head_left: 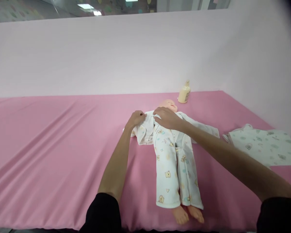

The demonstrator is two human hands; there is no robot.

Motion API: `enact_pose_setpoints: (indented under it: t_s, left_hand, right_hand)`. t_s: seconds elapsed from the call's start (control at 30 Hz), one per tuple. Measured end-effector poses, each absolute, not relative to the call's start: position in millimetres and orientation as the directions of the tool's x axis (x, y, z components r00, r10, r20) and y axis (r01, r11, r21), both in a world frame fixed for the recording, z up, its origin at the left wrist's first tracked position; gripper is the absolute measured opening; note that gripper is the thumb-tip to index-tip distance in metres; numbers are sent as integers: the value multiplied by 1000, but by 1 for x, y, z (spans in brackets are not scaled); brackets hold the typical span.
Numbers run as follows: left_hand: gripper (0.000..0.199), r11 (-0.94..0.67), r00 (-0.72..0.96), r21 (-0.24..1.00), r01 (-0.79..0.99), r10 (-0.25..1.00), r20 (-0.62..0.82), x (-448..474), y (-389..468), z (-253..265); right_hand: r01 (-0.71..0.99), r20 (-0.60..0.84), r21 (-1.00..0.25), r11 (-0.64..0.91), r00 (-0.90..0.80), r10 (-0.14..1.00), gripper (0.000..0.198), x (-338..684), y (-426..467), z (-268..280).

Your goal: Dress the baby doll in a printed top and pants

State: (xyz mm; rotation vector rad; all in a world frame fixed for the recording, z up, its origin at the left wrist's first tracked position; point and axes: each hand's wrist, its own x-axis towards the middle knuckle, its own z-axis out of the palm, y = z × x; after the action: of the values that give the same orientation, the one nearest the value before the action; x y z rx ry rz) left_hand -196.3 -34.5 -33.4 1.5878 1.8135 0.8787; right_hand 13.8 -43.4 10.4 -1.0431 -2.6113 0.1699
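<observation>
A baby doll (169,104) lies on its back, head away from me and bare feet toward me. It wears patterned white trousers (167,161). A white baby shirt (147,124) is spread around its upper body, one front panel folded out to the left and a sleeve stretched out to the right. My left hand (137,118) pinches the shirt at the left, thumb and fingers closed. Over the doll's chest, my right hand (168,118) has its curled fingers closed on the shirt's edge. It hides part of the chest.
A pink sheet (63,155) covers the surface under the doll. Behind the doll's head stands a pale yellow pump bottle (184,94). Folded patterned cloth (264,145) lies at the right. A white wall (99,55) rises along the back and right sides.
</observation>
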Motion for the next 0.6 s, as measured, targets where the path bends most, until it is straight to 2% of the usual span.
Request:
enact_pose_setpoints:
  t_s: [0.1, 0.27, 0.47, 0.6]
  left_hand:
    - [21, 101, -210, 798, 595, 977, 33, -203, -33, -34]
    - [22, 117, -284, 816, 566, 957, 60, -210, -30, -38]
    - [22, 121, -322, 812, 571, 943, 86, -200, -30, -34]
    - [26, 124, -319, 790, 600, 943, 95, -195, -35, -26]
  right_hand:
    - [640, 133, -136, 757, -745, 654, 29, -5, -29, 10]
    - [626, 14, -140, 767, -773, 634, 27, -16, -13, 5]
    - [678, -117, -185, 711, -734, 669, 61, -16, -13, 10]
    - [727, -220, -145, 671, -685, 695, 88, -21, -15, 16]
